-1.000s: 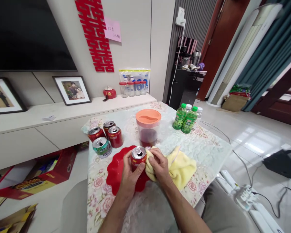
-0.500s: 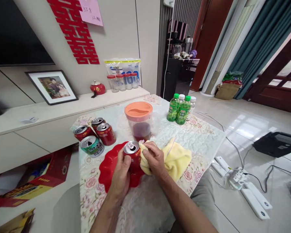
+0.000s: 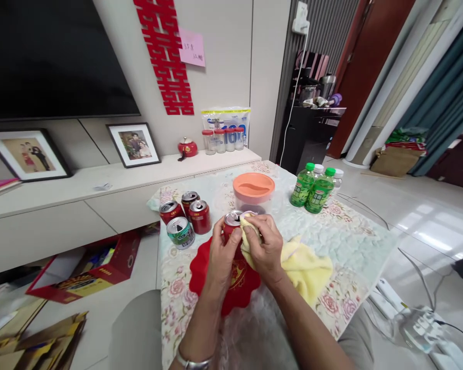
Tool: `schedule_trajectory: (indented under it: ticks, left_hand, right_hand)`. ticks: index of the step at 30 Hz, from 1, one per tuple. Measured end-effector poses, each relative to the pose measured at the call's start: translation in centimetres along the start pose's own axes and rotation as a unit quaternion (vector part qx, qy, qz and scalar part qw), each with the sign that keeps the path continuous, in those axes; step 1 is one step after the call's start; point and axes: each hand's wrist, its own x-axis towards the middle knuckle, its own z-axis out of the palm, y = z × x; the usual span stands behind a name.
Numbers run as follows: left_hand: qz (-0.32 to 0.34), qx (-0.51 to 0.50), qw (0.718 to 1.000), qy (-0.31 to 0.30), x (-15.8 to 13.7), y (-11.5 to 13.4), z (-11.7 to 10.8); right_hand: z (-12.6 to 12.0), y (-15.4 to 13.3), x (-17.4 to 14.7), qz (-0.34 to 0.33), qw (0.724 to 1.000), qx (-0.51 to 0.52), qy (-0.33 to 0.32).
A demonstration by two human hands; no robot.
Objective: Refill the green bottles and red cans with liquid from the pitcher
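Note:
My left hand point(image 3: 223, 254) is wrapped around a red drink can point(image 3: 232, 220) with an opened top, held upright above the red scalloped plate point(image 3: 202, 275). Against the can's right side, my right hand point(image 3: 266, 249) presses a bunched part of a yellow cloth point(image 3: 308, 270). The rest of that cloth lies on the table to the right. Just behind the can stands a clear pitcher with an orange lid point(image 3: 253, 186), partly hidden by my hands. My fingers cover most of the can's body.
To the left stand several cans, among them a green one point(image 3: 180, 234) and a red one point(image 3: 199, 217). Green-labelled bottles point(image 3: 319, 192) are grouped at the back right of the floral tablecloth point(image 3: 177, 303). Lidded glass jars point(image 3: 219, 142) line the white cabinet point(image 3: 170, 174).
My view has turned left, shifting the scene to the right. Both hands have lifted the can and cloth away from the plate, whose gold-patterned middle now shows.

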Motion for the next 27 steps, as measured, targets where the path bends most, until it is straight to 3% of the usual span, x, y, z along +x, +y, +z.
schedule_trajectory:
  ticks: [5, 14, 27]
  left_hand:
    - [0.014, 0.02, 0.999, 0.031, -0.8, -2.0, -0.6]
    - [0.026, 0.098, 0.994, 0.049, -2.1, -0.4, -0.3]
    - [0.031, 0.112, 0.989, 0.086, -2.7, 0.1, 0.2]
  right_hand:
    - [0.4, 2.0, -1.2, 0.032, 0.999, 0.006, 0.003]
    - [0.3, 3.7, -1.9, 0.164, 0.985, 0.028, -0.05]
    - [-0.6, 2.0, -3.2, 0.057, 0.998, 0.03, -0.026]
